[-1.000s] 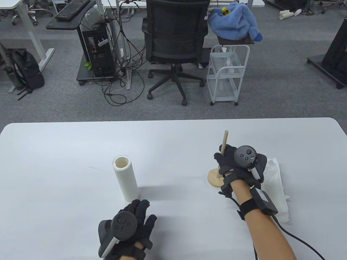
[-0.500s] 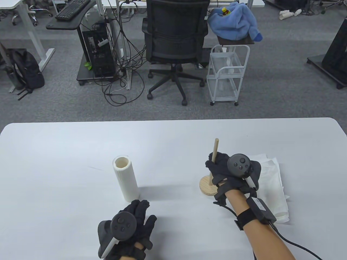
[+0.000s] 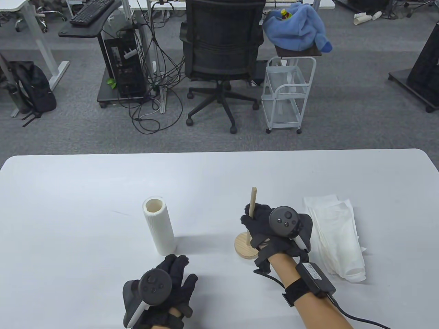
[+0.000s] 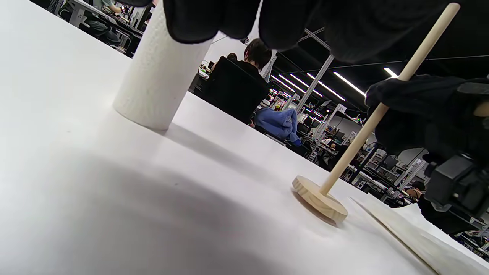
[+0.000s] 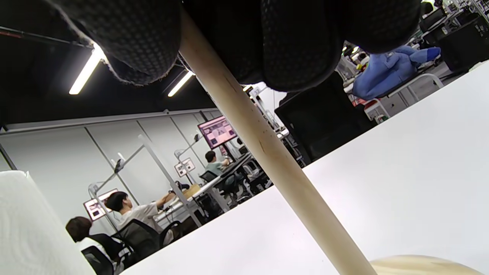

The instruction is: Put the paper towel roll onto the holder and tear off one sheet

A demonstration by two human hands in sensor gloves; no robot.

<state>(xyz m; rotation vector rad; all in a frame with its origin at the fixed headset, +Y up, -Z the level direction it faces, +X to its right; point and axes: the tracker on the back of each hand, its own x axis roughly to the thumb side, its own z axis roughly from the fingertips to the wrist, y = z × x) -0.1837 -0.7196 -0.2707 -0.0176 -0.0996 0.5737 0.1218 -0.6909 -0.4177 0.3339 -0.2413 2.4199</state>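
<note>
A white paper towel roll [image 3: 158,226] stands upright at the table's centre-left, also visible as the paper towel roll [image 4: 160,76] in the left wrist view. The wooden holder [image 3: 245,245], a round base with an upright dowel [image 3: 252,202], stands right of it. My right hand [image 3: 255,219] grips the dowel mid-height; in the right wrist view its fingers [image 5: 298,42] wrap the dowel [image 5: 263,152]. My left hand [image 3: 175,270] lies flat and relaxed on the table just in front of the roll, holding nothing. The holder [image 4: 321,198] shows in the left wrist view with its base on the table.
A pile of loose white paper towel sheets [image 3: 336,233] lies right of the holder. Beyond the white table's [image 3: 68,192] far edge are an office chair [image 3: 219,51] and a white cart [image 3: 286,92]. A cable [image 3: 356,317] trails from my right wrist.
My right hand has slid the holder leftward and toward me, away from the sheet pile and closer to the roll. The left hand and roll have not moved.
</note>
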